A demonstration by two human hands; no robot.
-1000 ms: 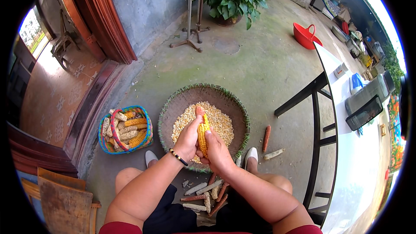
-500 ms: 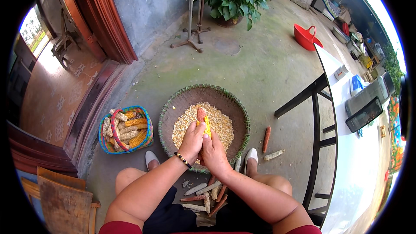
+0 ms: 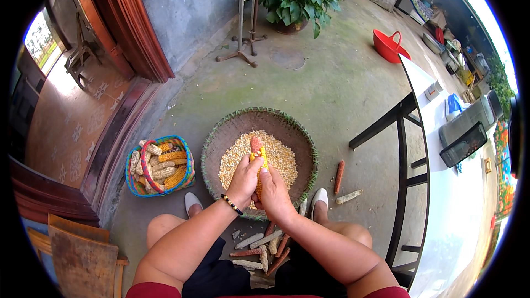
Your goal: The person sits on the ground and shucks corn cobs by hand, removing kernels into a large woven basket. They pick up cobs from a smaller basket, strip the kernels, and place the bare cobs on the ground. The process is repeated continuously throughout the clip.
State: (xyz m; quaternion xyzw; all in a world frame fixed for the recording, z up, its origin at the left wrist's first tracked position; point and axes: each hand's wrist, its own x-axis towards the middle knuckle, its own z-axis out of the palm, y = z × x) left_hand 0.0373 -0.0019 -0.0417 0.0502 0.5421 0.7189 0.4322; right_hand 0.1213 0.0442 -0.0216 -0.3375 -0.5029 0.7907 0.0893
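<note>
Both hands are closed around one ear of corn (image 3: 262,159) above a round woven basin (image 3: 229,129). Its far tip is bare reddish cob, while yellow kernels cover the side toward me. My left hand (image 3: 242,181) grips it from the left, thumb against the kernels. From the other side, my right hand (image 3: 274,192) wraps it with its thumb pressed on the ear. The fingers underneath are mostly hidden. Loose pale-yellow corn kernels (image 3: 232,160) cover the basin's bottom.
A colourful basket (image 3: 191,172) of corn ears stands left. Stripped cobs (image 3: 249,253) lie between my feet; a red cob (image 3: 339,176) lies right of the basin. A white-topped table (image 3: 436,187) stands at right. Farther off are a metal stand (image 3: 240,49), potted plant (image 3: 298,0) and red basket (image 3: 386,49).
My right thumb has shifted back slightly, and more yellow kernels show between my hands. The grip on the ear continues, and the basin stays in place.
</note>
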